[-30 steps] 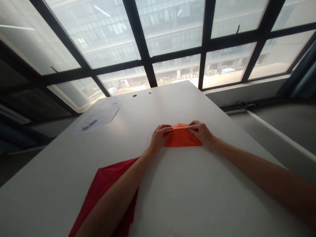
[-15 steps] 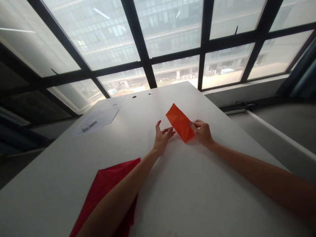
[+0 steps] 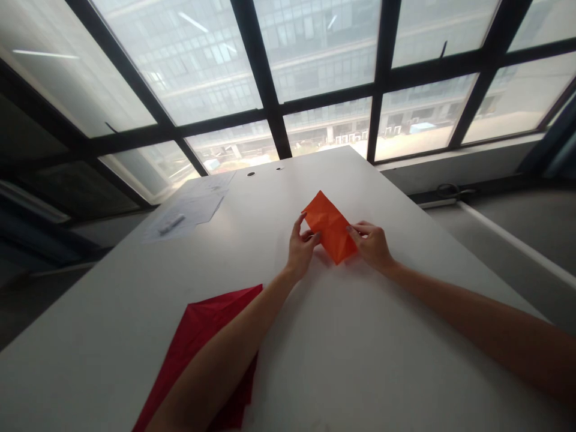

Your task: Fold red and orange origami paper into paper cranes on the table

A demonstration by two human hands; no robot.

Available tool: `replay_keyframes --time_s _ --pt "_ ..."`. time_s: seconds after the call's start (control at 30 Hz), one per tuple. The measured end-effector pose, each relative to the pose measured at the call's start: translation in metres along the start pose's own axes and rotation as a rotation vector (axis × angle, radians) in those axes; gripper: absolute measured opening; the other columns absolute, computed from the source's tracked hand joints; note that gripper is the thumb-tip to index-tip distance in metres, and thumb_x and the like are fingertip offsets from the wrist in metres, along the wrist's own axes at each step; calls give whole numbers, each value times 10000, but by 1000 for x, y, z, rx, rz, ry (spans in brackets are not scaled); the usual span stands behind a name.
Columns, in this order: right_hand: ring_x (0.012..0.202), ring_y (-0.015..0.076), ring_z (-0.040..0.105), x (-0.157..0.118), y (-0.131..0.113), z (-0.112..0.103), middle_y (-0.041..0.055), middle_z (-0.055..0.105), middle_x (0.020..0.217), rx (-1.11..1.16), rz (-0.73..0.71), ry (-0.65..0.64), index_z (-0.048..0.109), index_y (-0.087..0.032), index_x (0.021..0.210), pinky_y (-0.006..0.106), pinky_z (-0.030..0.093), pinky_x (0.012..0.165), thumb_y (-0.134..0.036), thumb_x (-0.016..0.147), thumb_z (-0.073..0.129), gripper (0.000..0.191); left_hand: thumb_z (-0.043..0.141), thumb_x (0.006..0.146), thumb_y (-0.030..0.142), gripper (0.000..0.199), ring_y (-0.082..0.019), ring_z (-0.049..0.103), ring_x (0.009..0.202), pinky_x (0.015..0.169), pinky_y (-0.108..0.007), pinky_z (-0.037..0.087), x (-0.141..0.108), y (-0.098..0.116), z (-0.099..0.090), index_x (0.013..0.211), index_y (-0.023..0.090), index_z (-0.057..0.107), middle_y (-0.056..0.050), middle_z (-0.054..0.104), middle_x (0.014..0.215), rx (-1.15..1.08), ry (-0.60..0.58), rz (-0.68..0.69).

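A folded piece of orange paper point(image 3: 332, 225) is held tilted just above the white table point(image 3: 360, 336), with creases across its face. My right hand point(image 3: 371, 245) pinches its right edge between thumb and fingers. On the opposite side, my left hand point(image 3: 302, 249) grips the left edge, its thumb on the near face and its fingers partly behind the sheet. Under my left forearm lies a larger folded sheet of red paper point(image 3: 198, 333), partly covered by the arm.
Printed white sheets point(image 3: 202, 201) lie at the table's far left, with a small whitish cylindrical item point(image 3: 171, 224) on them. Two round holes point(image 3: 251, 174) pierce the far edge. Dark-framed windows point(image 3: 274, 111) stand behind, and a white rail point(image 3: 517, 243) runs at the right.
My left hand has closed onto the orange paper's left edge; before, it was spread beside it. The paper has turned and shows a wider face. My right hand keeps its pinch.
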State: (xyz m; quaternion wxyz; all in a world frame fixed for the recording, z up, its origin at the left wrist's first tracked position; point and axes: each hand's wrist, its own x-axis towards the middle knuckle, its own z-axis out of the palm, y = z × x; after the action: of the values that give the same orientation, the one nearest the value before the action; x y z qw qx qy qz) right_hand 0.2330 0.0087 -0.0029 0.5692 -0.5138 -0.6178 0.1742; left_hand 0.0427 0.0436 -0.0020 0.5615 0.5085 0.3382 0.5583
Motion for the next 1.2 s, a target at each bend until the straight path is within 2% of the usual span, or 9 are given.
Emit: replay_keyframes --time_s 0.17,0.3,0.5,0.7,0.83,0.93,1.03,1.13,1.2 --pt "672 178 576 -1 2 1 58 654 746 -22 0 5 764 -181 815 280 418 583 -383 922 528 329 753 758 314 343 -182 654 878 862 -365 535 0 -2 3 1074 183 720 -84 713 1013 92 16 79" --pt "702 188 589 -1 1 1 57 659 757 -11 -14 -4 764 -195 834 288 435 608 -384 927 526 318 826 674 279 502 -202 654 958 917 -389 527 -2 -3 7 1155 201 704 -84 710 1117 82 -2 52" --pt "777 207 612 -4 -5 4 60 677 799 -6 -45 -17 762 -214 859 316 469 688 -373 936 522 299 834 655 274 470 -164 652 839 857 -363 539 -2 -4 7 1105 193 729 -78 732 1036 68 80 27" --pt "813 216 621 -6 -7 4 59 692 832 -20 -84 -21 767 -241 938 345 477 753 -351 934 538 254 792 707 294 250 -150 571 833 718 -285 508 0 -6 3 954 253 777 -61 617 982 376 191 207" --pt "825 219 621 -6 -7 5 57 691 845 -37 -100 -17 767 -251 958 354 478 763 -348 929 551 239 779 727 276 99 -189 538 961 842 -346 498 -2 -5 3 826 275 782 -64 515 1073 675 288 383" --pt "830 219 619 -7 -7 5 56 687 854 -32 -111 -9 764 -253 980 359 483 765 -350 926 557 235 769 731 222 69 -253 492 1150 998 -437 436 -7 2 7 792 249 753 -78 492 1202 880 256 512" --pt "862 221 616 -7 -7 4 56 685 891 -16 -135 -6 757 -257 1010 368 487 791 -342 919 573 222 762 742 221 56 -327 287 1393 1117 -520 309 -13 13 12 777 229 718 -61 365 1451 1057 205 664" --pt "878 223 610 -7 -7 4 55 683 905 -18 -150 -3 757 -268 1010 375 489 797 -340 921 574 215 729 773 220 51 -340 121 1473 1174 -578 146 -16 21 13 741 218 689 -12 258 1562 1176 120 759" --pt "887 225 608 -7 -7 4 56 684 913 -19 -153 0 756 -275 1014 379 491 804 -347 922 572 218 704 787 204 70 -321 167 1470 1182 -585 75 -15 23 10 727 219 672 -19 335 1538 1226 45 758"
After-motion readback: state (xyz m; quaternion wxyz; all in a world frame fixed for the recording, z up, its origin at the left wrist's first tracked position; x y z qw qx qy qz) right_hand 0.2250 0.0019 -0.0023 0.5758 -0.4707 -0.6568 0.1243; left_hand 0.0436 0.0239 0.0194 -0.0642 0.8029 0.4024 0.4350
